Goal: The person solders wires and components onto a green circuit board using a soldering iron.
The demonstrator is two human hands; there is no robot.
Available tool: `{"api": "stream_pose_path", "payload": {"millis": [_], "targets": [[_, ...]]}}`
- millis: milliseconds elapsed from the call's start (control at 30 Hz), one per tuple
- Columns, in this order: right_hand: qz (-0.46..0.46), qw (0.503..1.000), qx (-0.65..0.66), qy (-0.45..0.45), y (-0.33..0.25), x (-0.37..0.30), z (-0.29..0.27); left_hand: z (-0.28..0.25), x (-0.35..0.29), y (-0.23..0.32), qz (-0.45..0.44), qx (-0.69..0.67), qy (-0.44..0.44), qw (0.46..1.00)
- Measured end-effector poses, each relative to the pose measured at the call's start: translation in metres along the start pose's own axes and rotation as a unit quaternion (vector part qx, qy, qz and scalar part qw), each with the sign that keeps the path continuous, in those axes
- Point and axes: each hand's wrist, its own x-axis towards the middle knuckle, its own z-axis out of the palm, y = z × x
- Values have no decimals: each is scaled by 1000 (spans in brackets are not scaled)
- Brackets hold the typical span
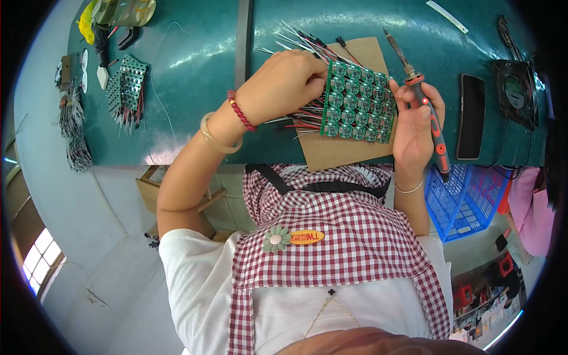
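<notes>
A green circuit board panel (360, 102), covered with rows of small repeated parts, is in front of me over a piece of brown cardboard (331, 152). My left hand (293, 77) is closed at the panel's left edge, fingers curled; whatever they pinch is hidden. Thin black, red and white wires (305, 121) stick out from under that hand and along the same edge. A grey and red soldering iron (435, 121) is held in my right hand (416, 121), its metal tip pointing up and away. The fingers of this hand also reach the panel's right edge.
A dark phone (471, 116) and a black fan (515, 92) are at the right of the green table (195, 89). More wired boards (127, 86) and wire bundles (72, 121) lie left. A grey bar (243, 41) crosses the table. Below stands a blue crate (464, 204).
</notes>
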Motion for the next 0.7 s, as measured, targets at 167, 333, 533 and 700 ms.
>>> {"api": "stream_pose_path", "payload": {"millis": [167,333,533,700], "targets": [[0,1000,4,-1,0,-1,0,-3,-2,4,-41,-39,-13,998],[3,1000,8,2,0,0,0,0,-3,3,-28,-33,-8,999],[11,1000,16,4,-2,0,-1,-6,-1,14,-51,-49,19,997],[14,999,29,9,-1,0,-2,-8,1,16,-208,-271,-93,935]]}}
